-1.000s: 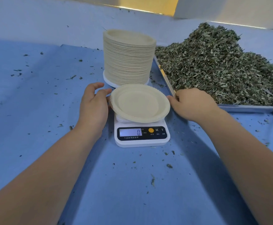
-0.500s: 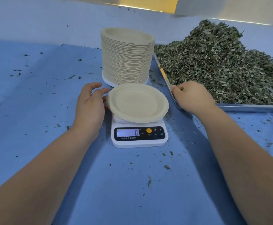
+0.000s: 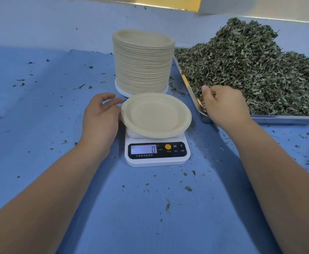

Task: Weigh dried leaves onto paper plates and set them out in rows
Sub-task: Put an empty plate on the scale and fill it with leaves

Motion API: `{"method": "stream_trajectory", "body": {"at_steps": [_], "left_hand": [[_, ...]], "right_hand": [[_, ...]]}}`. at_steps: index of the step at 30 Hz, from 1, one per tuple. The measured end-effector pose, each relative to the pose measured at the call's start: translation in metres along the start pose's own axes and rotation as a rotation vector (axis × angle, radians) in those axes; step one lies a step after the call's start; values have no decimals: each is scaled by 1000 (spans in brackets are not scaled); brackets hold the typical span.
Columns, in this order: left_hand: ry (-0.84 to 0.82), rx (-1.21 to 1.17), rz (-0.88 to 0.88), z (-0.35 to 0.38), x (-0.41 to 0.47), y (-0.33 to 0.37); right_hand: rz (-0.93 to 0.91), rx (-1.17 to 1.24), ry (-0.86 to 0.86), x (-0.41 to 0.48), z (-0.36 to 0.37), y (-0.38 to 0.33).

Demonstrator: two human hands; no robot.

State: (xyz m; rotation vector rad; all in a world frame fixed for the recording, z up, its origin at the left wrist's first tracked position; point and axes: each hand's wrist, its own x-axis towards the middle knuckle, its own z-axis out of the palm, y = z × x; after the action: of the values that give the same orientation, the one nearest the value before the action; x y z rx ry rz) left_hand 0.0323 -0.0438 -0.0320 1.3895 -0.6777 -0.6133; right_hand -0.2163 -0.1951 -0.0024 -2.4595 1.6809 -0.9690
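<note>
A crumb-strewn blue cloth tabletop [image 3: 40, 125] spread beneath both hands, with a pale wall [image 3: 58, 24] beyond. The left hand [image 3: 100, 118] rested loose, parted fingers against the round beige paper plate [image 3: 155, 114] on the white digital scale [image 3: 157, 160] to its right. The right hand [image 3: 225, 105] dipped into the dried green leaves [image 3: 251, 70] on the steel tray [image 3: 278, 119]; its fingers were hidden, so its grip could not be told.

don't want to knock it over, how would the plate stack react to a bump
The stack is tall for its width, so a push near the top may tip or shear it. Its plates look thin and light, so it likely resists little. It stands just behind the scale, so falling plates might land there.
</note>
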Motion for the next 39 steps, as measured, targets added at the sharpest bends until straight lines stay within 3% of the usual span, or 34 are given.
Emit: {"method": "stream_trajectory", "body": {"at_steps": [7, 19, 27, 32, 39], "left_hand": [[41, -170, -67, -2, 0, 6], [51, -184, -76, 1, -3, 9], [43, -163, -63, 3, -1, 7], [42, -148, -46, 3, -1, 6], [35, -152, -39, 3, -2, 7]], "right_hand": [[47, -17, 16, -1, 3, 3], [53, 20, 64, -3, -1, -1], [-71, 159, 178, -4, -25, -41], [-234, 289, 77, -16, -24, -91], [-349, 300, -335, -36, -3, -109]]}}
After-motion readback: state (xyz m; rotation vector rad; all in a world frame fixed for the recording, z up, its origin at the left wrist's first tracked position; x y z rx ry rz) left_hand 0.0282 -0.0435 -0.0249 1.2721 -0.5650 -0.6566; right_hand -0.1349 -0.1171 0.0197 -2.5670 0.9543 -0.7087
